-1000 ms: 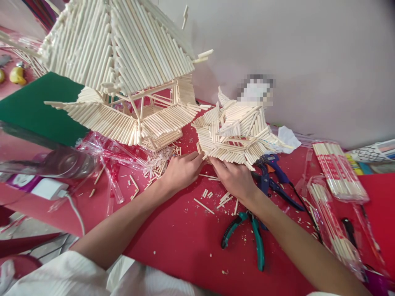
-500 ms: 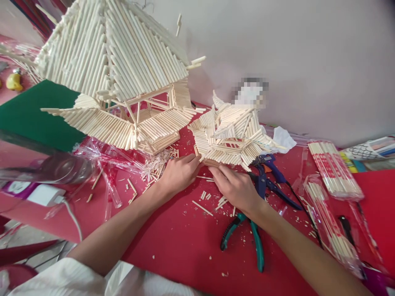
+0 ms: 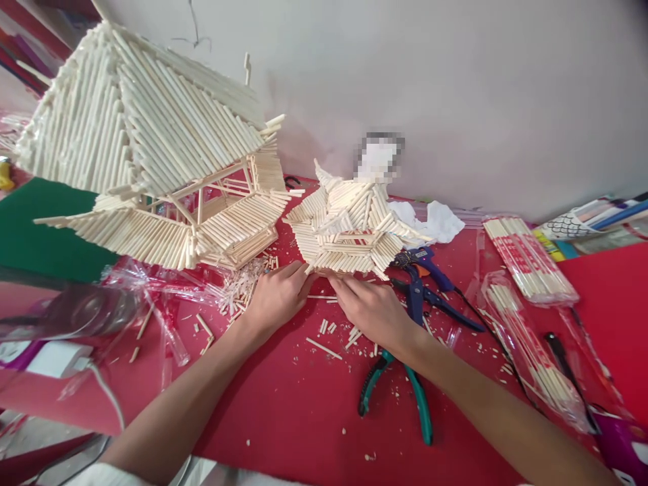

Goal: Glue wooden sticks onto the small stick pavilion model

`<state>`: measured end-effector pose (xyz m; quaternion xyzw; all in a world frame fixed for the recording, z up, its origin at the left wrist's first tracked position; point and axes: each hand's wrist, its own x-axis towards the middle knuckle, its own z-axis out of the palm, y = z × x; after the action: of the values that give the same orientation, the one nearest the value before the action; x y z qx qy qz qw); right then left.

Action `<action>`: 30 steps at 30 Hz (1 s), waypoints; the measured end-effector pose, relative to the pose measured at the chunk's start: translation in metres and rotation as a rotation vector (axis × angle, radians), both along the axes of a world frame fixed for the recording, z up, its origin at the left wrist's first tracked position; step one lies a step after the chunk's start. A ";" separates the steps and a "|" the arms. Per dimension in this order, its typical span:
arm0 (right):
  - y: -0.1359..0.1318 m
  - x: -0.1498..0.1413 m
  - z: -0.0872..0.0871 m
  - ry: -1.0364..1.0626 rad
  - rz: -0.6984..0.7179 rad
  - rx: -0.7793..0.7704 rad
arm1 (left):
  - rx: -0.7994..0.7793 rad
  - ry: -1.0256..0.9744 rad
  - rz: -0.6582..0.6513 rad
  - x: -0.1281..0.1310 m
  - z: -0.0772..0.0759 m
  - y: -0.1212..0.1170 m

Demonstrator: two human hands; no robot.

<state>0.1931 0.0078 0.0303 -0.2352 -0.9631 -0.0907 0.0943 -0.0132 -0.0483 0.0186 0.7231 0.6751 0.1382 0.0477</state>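
Observation:
A small pavilion model (image 3: 344,233) built of short wooden sticks, with upturned roof corners, stands in the middle of the head view. My left hand (image 3: 283,293) is closed at its lower front edge, the fingertips partly hidden under the eaves. Close by on the right, my right hand (image 3: 372,307) grips the same front edge with curled fingers. Between the hands only a sliver of the model's base shows. To the left rises a much larger stick pavilion (image 3: 187,128) with a steep roof, apart from both hands.
Green-handled pliers (image 3: 420,398) lie below my right forearm. A blue glue gun (image 3: 435,270) and blue-handled cutters (image 3: 418,297) sit right of the small model. Packs of sticks (image 3: 529,260) are further right. Stick offcuts (image 3: 324,347), plastic wrappers (image 3: 172,337) and a white adapter (image 3: 61,358) lie around.
The view has swung, so most things appear further left. The small model now shows less of its front base between my hands. Both hands keep their hold.

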 end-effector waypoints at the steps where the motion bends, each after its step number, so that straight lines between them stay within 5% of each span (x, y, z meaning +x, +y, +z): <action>1: 0.000 0.000 0.000 0.003 0.001 0.004 | -0.001 0.006 0.002 0.000 0.001 0.000; 30: 0.000 -0.006 0.008 -0.053 -0.018 -0.009 | 0.013 0.006 0.039 0.003 0.004 0.001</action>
<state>0.1870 0.0079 0.0382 -0.2416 -0.9636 -0.0933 0.0670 -0.0101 -0.0477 0.0227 0.7103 0.6885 0.1414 0.0384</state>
